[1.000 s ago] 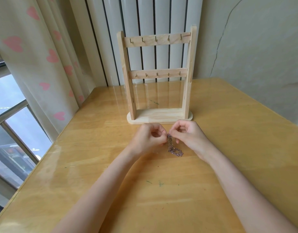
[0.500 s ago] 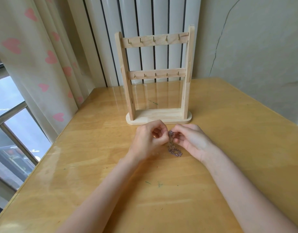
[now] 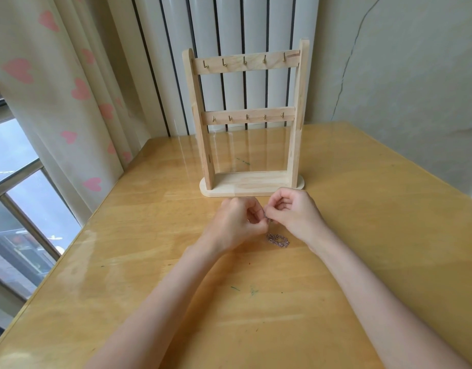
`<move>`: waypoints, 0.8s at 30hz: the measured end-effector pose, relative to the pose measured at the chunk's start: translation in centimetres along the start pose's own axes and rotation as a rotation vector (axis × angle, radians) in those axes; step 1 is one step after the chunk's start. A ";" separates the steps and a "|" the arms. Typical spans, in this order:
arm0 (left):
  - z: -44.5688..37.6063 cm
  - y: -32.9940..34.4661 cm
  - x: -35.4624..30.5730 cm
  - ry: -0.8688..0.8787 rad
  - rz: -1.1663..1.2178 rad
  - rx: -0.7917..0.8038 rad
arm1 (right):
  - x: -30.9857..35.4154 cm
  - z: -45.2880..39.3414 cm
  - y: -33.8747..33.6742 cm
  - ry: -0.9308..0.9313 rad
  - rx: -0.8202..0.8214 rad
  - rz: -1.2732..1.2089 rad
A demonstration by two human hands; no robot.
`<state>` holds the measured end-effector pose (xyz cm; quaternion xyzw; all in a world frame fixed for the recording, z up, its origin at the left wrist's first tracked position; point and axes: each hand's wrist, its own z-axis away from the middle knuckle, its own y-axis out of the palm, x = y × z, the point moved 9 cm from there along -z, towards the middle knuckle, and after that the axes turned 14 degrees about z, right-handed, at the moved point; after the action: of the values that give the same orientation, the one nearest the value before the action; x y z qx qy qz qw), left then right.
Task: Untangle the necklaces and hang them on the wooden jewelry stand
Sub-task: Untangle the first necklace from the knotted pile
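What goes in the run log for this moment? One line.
step: untangling | left hand and right hand: pinching chain | chain end: on table | stand hooks: bare

One view only — a wide-angle camera worn on the head, looking forward and down along both forearms. The left hand (image 3: 236, 222) and right hand (image 3: 296, 217) sit near centre, the wooden jewelry stand (image 3: 249, 182) just beyond — lines bow toward the edges.
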<state>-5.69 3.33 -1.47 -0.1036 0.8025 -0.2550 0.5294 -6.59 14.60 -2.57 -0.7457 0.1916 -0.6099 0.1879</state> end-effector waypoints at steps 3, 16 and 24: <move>-0.1 -0.1 0.3 -0.029 0.018 0.027 | 0.6 0.0 0.0 -0.075 -0.008 0.059; 0.2 0.2 -1.2 0.228 -0.170 -0.021 | -3.1 0.0 1.5 0.294 0.173 -0.348; -0.1 -0.8 -0.3 0.060 0.026 -0.090 | -1.7 -0.1 0.0 0.163 0.028 -0.195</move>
<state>-5.77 2.82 -0.83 -0.1095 0.8299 -0.2147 0.5032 -6.99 15.47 -3.92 -0.7060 0.1245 -0.6865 0.1219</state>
